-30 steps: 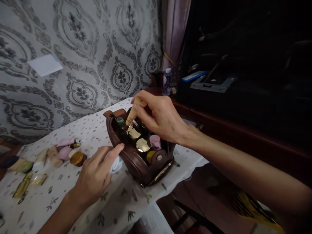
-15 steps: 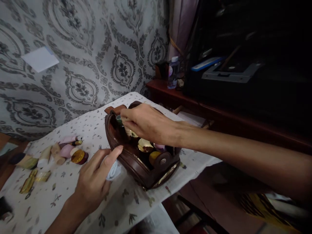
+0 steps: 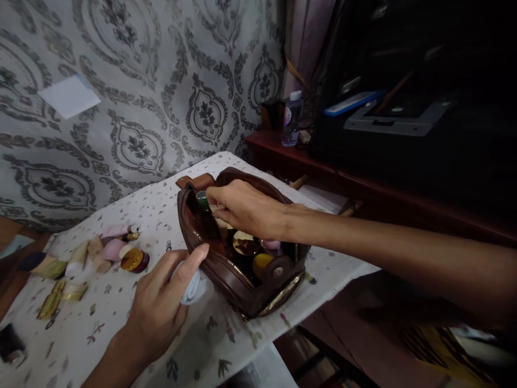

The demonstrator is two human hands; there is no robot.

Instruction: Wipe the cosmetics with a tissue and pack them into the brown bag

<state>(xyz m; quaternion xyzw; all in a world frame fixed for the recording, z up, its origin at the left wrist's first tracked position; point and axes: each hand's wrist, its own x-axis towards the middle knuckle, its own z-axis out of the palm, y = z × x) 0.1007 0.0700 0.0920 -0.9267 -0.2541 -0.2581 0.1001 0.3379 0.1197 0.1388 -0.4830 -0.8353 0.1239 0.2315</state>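
A brown leather cosmetic bag (image 3: pixel 236 277) lies unzipped and wide open on the cloth-covered table. Inside it show a green-lidded container (image 3: pixel 202 198), a shiny gold lid (image 3: pixel 245 243), a yellow round item (image 3: pixel 262 264) and a pink item (image 3: pixel 271 245). My right hand (image 3: pixel 246 207) reaches into the bag, its fingers pinched at a pale item that they mostly hide. At the bag's near left side, my left hand (image 3: pixel 161 302) is curled around a crumpled light-blue cloth (image 3: pixel 193 285), the thumb touching or close to the bag's rim.
Several cosmetics lie left of the bag, among them an amber jar (image 3: pixel 134 261), a pink sponge (image 3: pixel 113 249), a beige tube (image 3: pixel 76 258) and a gold bottle (image 3: pixel 51 300). A clear bottle (image 3: pixel 291 119) stands on the red-brown cabinet (image 3: pixel 278 146) behind. Patterned wallpaper borders the table.
My right hand has lowered slightly into the bag, and more of the green-lidded container shows. My left hand keeps its hold on the cloth. The whole view has shifted a little.
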